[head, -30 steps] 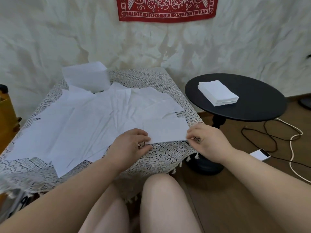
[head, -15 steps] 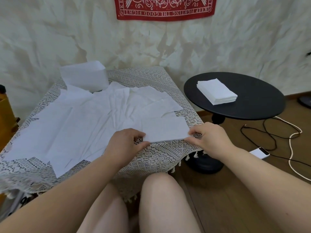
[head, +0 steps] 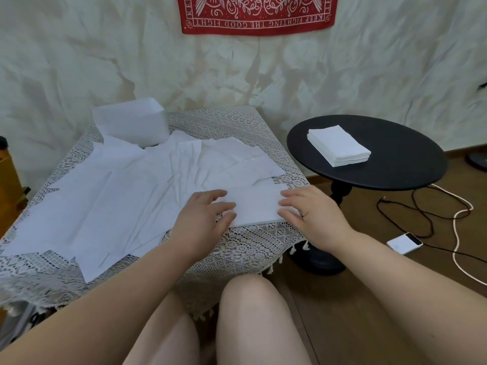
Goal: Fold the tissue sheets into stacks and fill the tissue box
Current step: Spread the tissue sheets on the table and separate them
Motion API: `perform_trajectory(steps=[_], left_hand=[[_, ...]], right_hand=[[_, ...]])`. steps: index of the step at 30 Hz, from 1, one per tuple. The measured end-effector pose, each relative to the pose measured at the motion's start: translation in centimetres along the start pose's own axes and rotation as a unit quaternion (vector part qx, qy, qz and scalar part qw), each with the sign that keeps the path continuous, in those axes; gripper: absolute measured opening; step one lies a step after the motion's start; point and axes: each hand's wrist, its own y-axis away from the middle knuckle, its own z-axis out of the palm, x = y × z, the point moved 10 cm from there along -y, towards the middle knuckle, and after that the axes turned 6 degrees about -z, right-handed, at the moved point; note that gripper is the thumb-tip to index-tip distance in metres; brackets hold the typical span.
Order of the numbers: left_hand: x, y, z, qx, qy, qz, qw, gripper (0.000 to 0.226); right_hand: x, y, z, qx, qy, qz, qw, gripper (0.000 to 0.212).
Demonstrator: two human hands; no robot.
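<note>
Lace covers the surface [head: 237,248], with loose tissue sheets [head: 126,196] spread over most of it; a white box [head: 131,123] stands at its far left corner, contents hidden; a black round table [head: 405,164] to the right carries a stack [head: 338,146]; a folded sheet [head: 253,206] lies at the near right edge; both hands, left [head: 203,219] and right [head: 313,214], press it with fingers straight.

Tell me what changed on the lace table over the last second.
Both hands, left and right, let go of the folded tissue's near corners and moved up onto it, fingers now spread flat, pressing it down. The loose sheets, the stack on the black table stayed put.
</note>
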Motion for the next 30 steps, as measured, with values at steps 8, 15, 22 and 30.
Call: perform_trajectory(steps=[8, 15, 22, 30], left_hand=[[-0.3, -0.1, 2.3, -0.109, -0.159, 0.005, 0.981, 0.042], [-0.3, -0.9, 1.6, -0.103, -0.14, 0.021, 0.985, 0.042], [-1.7, -8.6, -2.7, 0.029, -0.022, -0.043, 0.998, 0.038], [-1.1, -14.3, 1.6, -0.015, -0.118, -0.027, 0.992, 0.04]], right_hand=[[0.4, -0.5, 3.3, -0.115, 0.0, 0.009, 0.993, 0.022], [0.9, -2.2, 2.7, -0.134, 0.001, 0.05, 0.99, 0.03], [3.1, -9.1, 2.5, -0.058, -0.061, 0.14, 0.987, 0.029], [6.2, -12.3, 6.8, -0.091, -0.096, 0.189, 0.973, 0.04]])
